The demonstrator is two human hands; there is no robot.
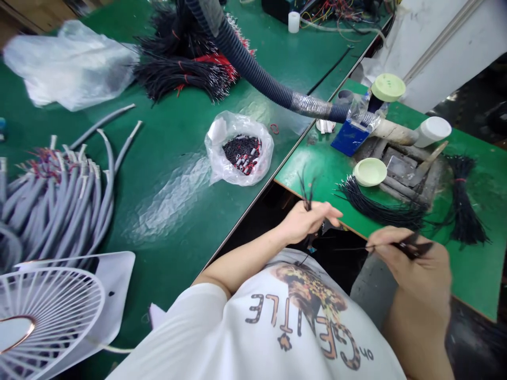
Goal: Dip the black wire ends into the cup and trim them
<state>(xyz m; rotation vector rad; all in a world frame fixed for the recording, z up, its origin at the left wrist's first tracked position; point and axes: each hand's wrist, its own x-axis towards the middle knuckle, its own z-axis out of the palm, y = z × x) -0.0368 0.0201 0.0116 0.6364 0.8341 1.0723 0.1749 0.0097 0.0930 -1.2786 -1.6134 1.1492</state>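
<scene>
My left hand (307, 221) is closed in a pinch on a small bunch of thin black wires (306, 192) that stick up from its fingers, at the near edge of the right green table (471, 269). My right hand (412, 258) is closed around a dark tool, perhaps tweezers or snips (414, 247), with a single thin black wire reaching left from it. A fan of loose black wires (380, 208) lies on the table just beyond both hands, beside a pale green lid (369, 172).
A ribbed dark hose (253, 71) runs to a metal fixture (400, 163). A plastic bag of small parts (241, 153), grey cable bundles (55, 206), black-red wire bundles (186, 68) and a white fan (51, 311) sit on the left table. Another black bundle (465, 206) lies right.
</scene>
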